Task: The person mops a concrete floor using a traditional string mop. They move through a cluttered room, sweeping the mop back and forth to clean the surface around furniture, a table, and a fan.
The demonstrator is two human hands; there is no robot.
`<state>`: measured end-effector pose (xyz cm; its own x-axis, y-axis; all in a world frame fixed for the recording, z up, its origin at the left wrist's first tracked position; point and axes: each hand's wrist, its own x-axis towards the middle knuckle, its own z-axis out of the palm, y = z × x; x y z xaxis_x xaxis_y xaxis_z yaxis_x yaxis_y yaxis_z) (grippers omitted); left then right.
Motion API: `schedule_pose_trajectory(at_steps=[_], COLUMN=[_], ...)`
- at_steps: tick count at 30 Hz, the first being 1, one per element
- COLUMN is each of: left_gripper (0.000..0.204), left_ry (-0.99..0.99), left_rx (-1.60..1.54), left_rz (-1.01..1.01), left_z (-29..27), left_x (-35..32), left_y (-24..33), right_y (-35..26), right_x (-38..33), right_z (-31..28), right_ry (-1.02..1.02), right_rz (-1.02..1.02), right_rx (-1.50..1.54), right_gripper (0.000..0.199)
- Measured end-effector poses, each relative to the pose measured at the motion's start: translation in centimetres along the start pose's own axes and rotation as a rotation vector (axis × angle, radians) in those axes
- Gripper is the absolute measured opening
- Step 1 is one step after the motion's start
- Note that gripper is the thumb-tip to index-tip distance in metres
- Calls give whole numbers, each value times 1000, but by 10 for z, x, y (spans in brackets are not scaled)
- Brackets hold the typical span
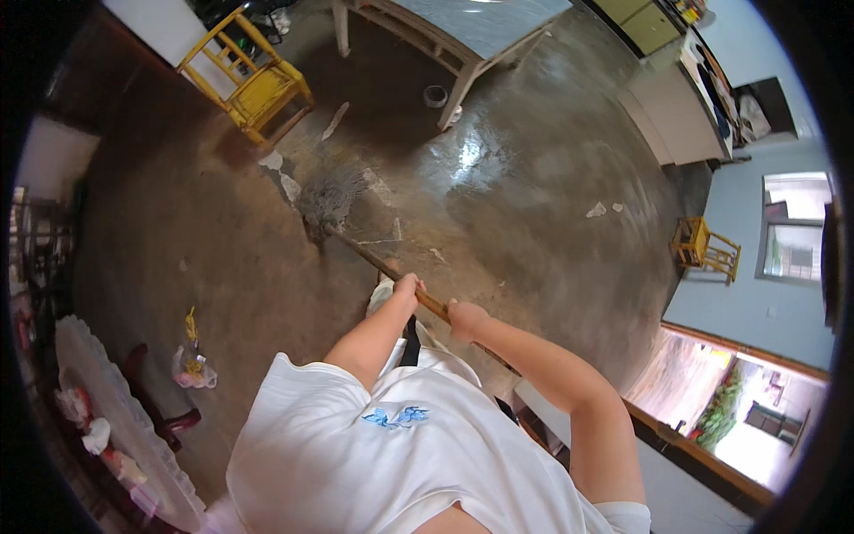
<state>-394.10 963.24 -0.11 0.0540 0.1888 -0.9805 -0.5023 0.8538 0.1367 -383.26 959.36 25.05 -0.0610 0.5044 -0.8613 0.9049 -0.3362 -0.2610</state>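
My left hand (408,287) and my right hand (465,319) are both closed around the wooden handle of a mop (378,262), the left one farther along toward its head. The handle slants from my right side up and to the left. At its far end the grey stringy mop head (327,198) lies spread on the concrete floor, over a patch with pale worn marks. Parts of the handle behind my hands and arm are hidden.
A yellow wooden chair (258,93) stands beyond the mop head at left. A table (471,64) is ahead, with a round container (435,96) beneath it. A plastic bag (193,367) lies on the floor at left, near a table with a scalloped cover (120,409). The concrete floor (551,258) shines wet in places.
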Motion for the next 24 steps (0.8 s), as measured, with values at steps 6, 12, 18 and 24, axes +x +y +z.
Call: schedule_pose_trajectory(at_steps=[6,12,18,24], left_gripper=[11,14,16,10], left_ry=[-36,24,-107,-41], left_rx=[58,421,624,1074], left_rz=[-136,-55,-234,-127], left_z=[2,28,65,88], left_x=[-30,-8,-29,-40], left_y=[-85,-165,-211,-295], right_y=[72,126,167,195], right_x=[-51,-107,-144,-160], right_z=[56,105,127,179], right_ry=[-156,-29,96,178], right_rz=[67,253,351,555], right_rx=[294,533,734,1097], right_gripper=[9,12,14,15])
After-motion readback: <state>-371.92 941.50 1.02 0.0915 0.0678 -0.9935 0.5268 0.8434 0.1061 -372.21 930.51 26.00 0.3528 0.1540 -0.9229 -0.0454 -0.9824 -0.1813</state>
